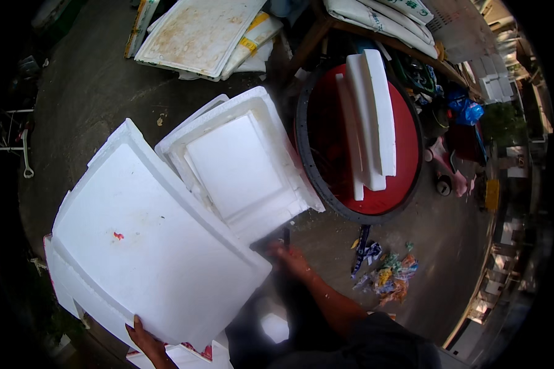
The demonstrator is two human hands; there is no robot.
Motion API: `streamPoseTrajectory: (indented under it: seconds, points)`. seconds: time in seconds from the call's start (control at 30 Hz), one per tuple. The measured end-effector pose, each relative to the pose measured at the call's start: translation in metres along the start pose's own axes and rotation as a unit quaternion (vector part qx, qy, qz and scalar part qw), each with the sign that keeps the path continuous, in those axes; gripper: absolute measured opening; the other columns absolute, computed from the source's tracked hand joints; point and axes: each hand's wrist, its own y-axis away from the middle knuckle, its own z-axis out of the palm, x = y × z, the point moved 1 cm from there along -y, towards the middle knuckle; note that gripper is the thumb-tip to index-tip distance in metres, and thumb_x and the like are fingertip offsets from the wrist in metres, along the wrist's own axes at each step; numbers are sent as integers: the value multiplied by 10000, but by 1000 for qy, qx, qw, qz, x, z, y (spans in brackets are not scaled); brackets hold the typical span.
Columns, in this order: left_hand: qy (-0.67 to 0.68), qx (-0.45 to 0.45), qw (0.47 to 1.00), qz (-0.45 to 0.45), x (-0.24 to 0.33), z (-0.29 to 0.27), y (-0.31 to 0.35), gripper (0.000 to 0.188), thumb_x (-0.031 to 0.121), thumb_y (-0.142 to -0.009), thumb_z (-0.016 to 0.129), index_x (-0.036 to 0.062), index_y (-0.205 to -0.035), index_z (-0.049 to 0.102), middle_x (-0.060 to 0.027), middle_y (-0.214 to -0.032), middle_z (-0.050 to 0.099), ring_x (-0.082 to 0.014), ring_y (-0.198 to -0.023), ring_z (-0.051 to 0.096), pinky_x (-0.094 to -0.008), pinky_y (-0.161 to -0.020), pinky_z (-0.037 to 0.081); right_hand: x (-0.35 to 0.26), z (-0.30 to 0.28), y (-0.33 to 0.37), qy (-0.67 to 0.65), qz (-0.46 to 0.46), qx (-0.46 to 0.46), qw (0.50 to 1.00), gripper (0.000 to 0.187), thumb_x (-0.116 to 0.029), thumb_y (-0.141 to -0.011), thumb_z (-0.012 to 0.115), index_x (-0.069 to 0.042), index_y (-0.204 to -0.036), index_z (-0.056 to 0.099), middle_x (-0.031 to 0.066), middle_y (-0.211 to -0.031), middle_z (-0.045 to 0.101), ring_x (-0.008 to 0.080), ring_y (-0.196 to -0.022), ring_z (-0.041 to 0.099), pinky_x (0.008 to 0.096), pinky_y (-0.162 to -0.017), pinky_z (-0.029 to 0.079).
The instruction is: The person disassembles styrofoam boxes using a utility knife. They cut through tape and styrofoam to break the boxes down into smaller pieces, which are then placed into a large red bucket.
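Observation:
A large white foam lid (148,227) with a raised rim lies tilted in front of me, a small red scrap on its surface. My left hand (144,341) grips its near left edge. By the lid's right corner is my right hand (292,259), its fingers blurred; a dark shape shows beside them, too unclear to name. Behind the lid sits a white foam box (295,178), with a flat white foam slab (237,166) inside. More white foam pieces (61,270) stick out from under the lid on the left.
A round red tub (406,147) with a dark rim holds upright white foam boards (378,117). Stained foam lids (197,31) are stacked at the back. Crumpled plastic scraps (391,277) lie on the floor to the right. White sacks (381,21) rest on a wooden stand (308,40).

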Motion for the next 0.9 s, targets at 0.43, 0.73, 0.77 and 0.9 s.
streamPoseTrajectory:
  seconds: [0.43, 0.73, 0.77, 0.9]
  points:
    - [60, -307, 947, 78, 105, 232, 64, 506, 178, -919, 531, -25, -1353, 367, -181, -1267, 513, -293, -1120, 536, -396, -963, 440, -125, -116, 81, -168, -2, 199, 965, 408, -112, -835, 627, 19, -1206, 517, 82, -797, 647, 170, -603, 630, 290, -528, 539]
    - [53, -357, 925, 120, 138, 264, 89, 450, 354, -943, 559, 78, -1289, 475, -101, -1077, 630, -185, -856, 632, -323, -748, 525, -297, -212, 32, -329, -253, 230, 880, 238, -162, -894, 593, -33, -1070, 497, 85, -609, 567, 212, -512, 582, 409, -571, 553]
    - [28, -358, 929, 90, 122, 266, 82, 426, 329, -932, 581, 71, -1260, 496, -100, -1059, 635, -187, -839, 635, -314, -742, 525, -323, -233, 16, -305, -276, 233, 881, 218, -216, -916, 584, -41, -1020, 506, 91, -635, 570, 203, -503, 564, 393, -581, 544]
    - [-74, -395, 916, 1, 41, 265, 82, 408, 309, -908, 620, 47, -1209, 535, -78, -1009, 639, -175, -799, 630, -307, -735, 518, -432, -253, 12, -327, -402, 203, 831, 317, -313, -949, 557, -20, -1071, 544, 132, -863, 655, 165, -580, 577, 334, -676, 550]
